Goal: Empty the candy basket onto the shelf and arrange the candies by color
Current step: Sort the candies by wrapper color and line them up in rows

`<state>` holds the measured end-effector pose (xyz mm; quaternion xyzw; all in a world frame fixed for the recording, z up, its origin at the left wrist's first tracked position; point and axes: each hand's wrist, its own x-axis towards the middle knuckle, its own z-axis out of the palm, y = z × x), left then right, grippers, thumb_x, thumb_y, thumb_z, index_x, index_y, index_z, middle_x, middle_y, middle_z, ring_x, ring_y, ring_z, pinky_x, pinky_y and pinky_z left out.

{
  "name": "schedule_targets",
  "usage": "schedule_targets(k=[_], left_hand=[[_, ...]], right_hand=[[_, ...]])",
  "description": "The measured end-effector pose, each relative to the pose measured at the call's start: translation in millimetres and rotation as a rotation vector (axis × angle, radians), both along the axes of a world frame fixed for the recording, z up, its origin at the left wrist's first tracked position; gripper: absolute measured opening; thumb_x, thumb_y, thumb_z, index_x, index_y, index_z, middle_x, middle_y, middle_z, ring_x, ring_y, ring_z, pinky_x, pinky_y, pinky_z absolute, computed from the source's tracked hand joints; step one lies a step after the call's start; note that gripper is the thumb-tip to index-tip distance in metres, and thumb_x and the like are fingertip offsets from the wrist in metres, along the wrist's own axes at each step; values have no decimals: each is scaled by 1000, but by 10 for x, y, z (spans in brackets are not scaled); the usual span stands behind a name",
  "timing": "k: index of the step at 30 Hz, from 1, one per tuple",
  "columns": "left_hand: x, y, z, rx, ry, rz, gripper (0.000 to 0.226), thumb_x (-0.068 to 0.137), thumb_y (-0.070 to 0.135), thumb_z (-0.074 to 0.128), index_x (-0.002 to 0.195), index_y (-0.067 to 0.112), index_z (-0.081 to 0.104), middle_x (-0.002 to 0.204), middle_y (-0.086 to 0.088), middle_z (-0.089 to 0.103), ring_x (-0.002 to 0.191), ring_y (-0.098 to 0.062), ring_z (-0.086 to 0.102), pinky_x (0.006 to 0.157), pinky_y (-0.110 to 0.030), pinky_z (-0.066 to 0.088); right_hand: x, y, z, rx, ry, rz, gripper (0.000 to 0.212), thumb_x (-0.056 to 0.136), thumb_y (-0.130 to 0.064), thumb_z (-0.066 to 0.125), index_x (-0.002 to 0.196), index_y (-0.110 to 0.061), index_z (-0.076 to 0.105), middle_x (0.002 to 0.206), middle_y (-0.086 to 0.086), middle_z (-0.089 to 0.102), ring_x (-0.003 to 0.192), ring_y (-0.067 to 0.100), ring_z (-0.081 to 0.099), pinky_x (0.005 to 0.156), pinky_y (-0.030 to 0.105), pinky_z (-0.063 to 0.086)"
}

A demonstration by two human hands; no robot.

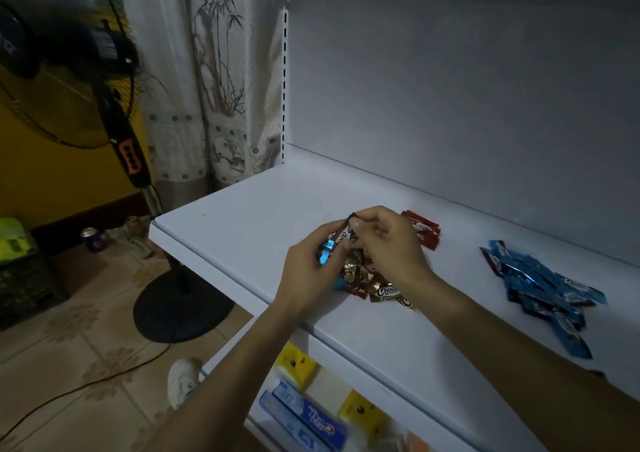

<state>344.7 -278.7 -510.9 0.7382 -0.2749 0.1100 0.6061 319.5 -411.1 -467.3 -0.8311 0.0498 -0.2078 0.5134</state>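
White shelf [263, 209] carried everything; no basket was in view. Mixed heap [374, 283] sat mid-shelf under both hands. Right hand [391, 240] pinched one end of a brown candy [341, 235] between thumb and fingertips. Left hand [308, 268] curled round a blue candy [325, 249] and, it seemed, the brown one's other end. Red candies [424, 230] lay at 1 o'clock of the heap, blue pile [540, 278] well apart at 3 o'clock. Judged step: sorting. Best to free one wrapper at a time, send blue to 3 o'clock and start browns at 9 o'clock.
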Motion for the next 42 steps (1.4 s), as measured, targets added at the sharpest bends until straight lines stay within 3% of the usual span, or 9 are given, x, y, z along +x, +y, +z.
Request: schedule_targets(k=[3,8,12,17,22,32,36,38,42], left_hand=[[-71,-90,82,80,13,-24,37,96,31,58,131,34,46,102,29,58,91,0,64,74,-22,56],[-176,-307,318,-1,45,2,18,97,34,54,110,24,62,94,11,68,83,-5,66,69,-27,57],[-410,-571,500,-192,313,21,28,102,36,42,109,20,63,84,7,62,77,-3,63,63,-18,53],[-676,-1032,636,-262,673,-13,29,102,32,39,116,21,62,105,0,60,92,-9,56,75,-27,51],[-904,-1436,599,-216,690,-108,32,101,32,36,112,16,61,108,-10,60,87,-15,55,64,-25,47],[-1043,-1701,571,-111,695,-229,55,102,53,21,115,14,58,80,-3,55,59,-8,48,50,-22,38],[-1040,-1694,623,-16,685,-238,49,103,48,25,118,14,58,98,-2,61,75,-11,57,63,-26,45],[-1054,-1686,640,10,716,-249,46,104,46,26,116,14,58,95,0,60,66,-9,56,59,-25,43],[-1060,-1633,599,11,711,-354,41,104,42,33,109,9,56,77,-3,58,50,-10,43,45,-19,32]], right_hand=[[-104,-66,74,112,1,-25,6,92,-19,58,88,-19,62,87,-1,69,71,10,69,68,26,54],[-332,-291,285,229,-65,-180,7,97,-20,51,96,-14,55,85,1,68,59,4,64,51,15,48],[-668,-550,424,316,-104,-259,14,98,-15,47,94,-21,59,83,2,62,58,5,58,47,14,42],[-1115,-752,406,334,-71,-191,14,97,-25,50,106,-25,61,85,-9,61,58,-9,58,46,7,40],[-1390,-964,339,257,23,-140,19,89,-32,63,105,-22,63,81,-19,63,65,-19,58,49,2,40],[-1430,-1155,219,154,56,-179,11,90,-18,61,91,-8,67,85,7,70,78,11,68,66,18,53],[-1457,-1151,196,221,14,-201,6,91,-20,61,87,-18,65,81,-6,68,65,-9,62,56,2,43],[-1472,-1169,196,263,-10,-221,7,91,-20,61,86,-22,64,81,-10,67,65,-11,61,55,1,42],[-1478,-1247,262,254,10,-291,21,92,-25,60,95,-5,67,82,10,67,59,-3,58,52,8,42]])
